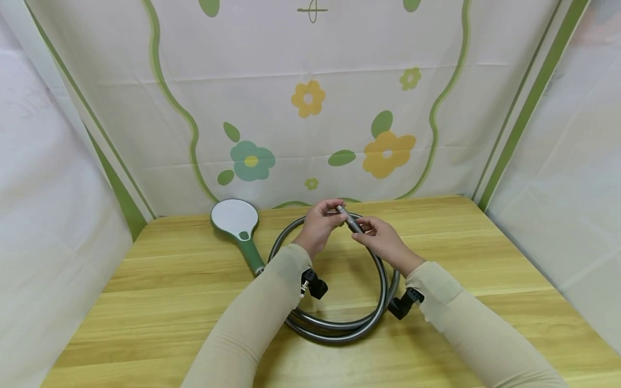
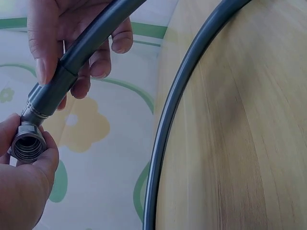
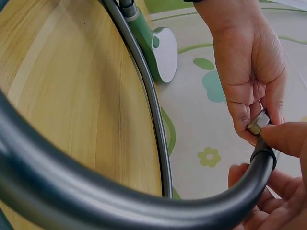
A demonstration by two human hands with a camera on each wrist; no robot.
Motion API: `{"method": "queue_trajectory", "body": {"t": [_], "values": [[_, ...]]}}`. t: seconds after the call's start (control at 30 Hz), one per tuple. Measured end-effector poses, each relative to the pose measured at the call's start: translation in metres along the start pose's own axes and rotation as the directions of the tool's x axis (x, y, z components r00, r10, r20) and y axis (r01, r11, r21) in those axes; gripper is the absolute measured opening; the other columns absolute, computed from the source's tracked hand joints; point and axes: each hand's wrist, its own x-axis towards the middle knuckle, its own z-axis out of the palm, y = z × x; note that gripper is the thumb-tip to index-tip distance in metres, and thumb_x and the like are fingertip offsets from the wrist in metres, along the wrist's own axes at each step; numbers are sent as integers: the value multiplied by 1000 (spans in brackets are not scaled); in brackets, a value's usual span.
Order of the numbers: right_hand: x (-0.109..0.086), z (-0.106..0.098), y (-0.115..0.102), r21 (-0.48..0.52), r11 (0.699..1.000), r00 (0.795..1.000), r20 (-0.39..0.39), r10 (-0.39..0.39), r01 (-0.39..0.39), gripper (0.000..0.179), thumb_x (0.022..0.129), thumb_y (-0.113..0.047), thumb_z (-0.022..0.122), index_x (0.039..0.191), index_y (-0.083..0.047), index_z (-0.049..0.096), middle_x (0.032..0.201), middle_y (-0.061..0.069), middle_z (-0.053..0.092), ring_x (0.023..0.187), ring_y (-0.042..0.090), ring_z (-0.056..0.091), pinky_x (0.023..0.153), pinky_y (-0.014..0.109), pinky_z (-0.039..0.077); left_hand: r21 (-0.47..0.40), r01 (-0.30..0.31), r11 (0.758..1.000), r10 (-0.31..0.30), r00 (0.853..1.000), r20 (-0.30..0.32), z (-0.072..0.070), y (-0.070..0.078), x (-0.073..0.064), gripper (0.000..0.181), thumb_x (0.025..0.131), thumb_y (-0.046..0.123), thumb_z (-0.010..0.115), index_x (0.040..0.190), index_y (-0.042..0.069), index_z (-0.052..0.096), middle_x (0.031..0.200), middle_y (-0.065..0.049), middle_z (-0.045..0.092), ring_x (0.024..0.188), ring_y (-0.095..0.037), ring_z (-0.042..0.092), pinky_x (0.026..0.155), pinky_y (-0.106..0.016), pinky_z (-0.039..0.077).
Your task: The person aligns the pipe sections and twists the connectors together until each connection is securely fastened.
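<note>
A grey flexible shower hose (image 1: 335, 340) lies looped on the table, one end raised between both hands. My left hand (image 1: 317, 223) pinches the metal nut (image 2: 29, 129) at that end between thumb and fingers; its threaded mouth faces the camera in the left wrist view. Just behind the nut, my right hand (image 1: 385, 245) holds the hose by its dark end sleeve (image 2: 52, 93), thumb on one side and fingers on the other. Left of the loops lies a green-handled shower head (image 1: 235, 218), white spray face up, its handle end meeting the hose by the left forearm.
The wood-grain table (image 1: 160, 302) runs back to a white cloth backdrop (image 1: 339, 43) with printed flowers. Cloth walls stand at both sides. Black wrist cameras (image 1: 315, 284) hang under both sleeves, close above the hose loops.
</note>
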Motion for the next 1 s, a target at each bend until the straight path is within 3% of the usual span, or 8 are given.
{"method": "queue_trajectory", "body": {"t": [0.3,1.0], "values": [[-1,0,3,-6,1000,998,-57,-22,22,45,89,-15,69,128,2,53,111,17,59,94,27,61,73,34,52,-3,9,1000,-9,1000,-5,0,1,-1,35,91,-4,62,125,3,60,124,-10,57,109,-23,58,95,-35,50],[-8,1,-1,-3,998,995,-77,-66,66,32,94,-15,63,121,0,59,102,13,62,87,22,58,69,30,47,0,-1,1000,1,1000,17,0,1,0,35,91,-4,62,125,3,60,125,-11,57,110,-23,59,95,-34,50]]}}
